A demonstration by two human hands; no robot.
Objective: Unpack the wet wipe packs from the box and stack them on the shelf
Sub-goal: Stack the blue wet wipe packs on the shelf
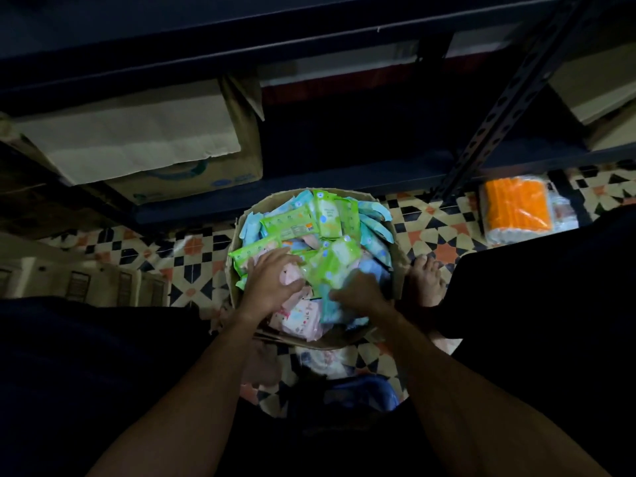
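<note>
Dozens of wet wipe packs (303,226), green, blue and pink, lie heaped every which way in the open box (400,270), which sits on the tiled floor (444,222) just in front of the dark shelf (344,175). It all comes from the head view, and it is dim, so fine detail is scarce. Each pack looks like a soft film pouch: light on its own, squashy in the middle, with a glossy wrapper that I judge will slide easily against its neighbours. A loose armful would likely slither apart, so the safer hold seems to be across the broad faces of a few packs lined up together, squeezed from both ends, rather than by the thin crimped edges. Now the hands, both down in the near half of the box. The left hand (272,280) lies palm down with its fingers spread wide across the pink packs (303,320), the fingertips reaching a green pack (332,270) on top of the pile; it rests on them and clamps nothing that I can see. The right hand (359,292) is close beside it, knuckles up, fingers dug down among the blue packs (330,313); whether they have closed around one is hidden, so I cannot tell its hold. Nothing from this box shows on the shelf yet, so I judge the unpacking barely begun.
</note>
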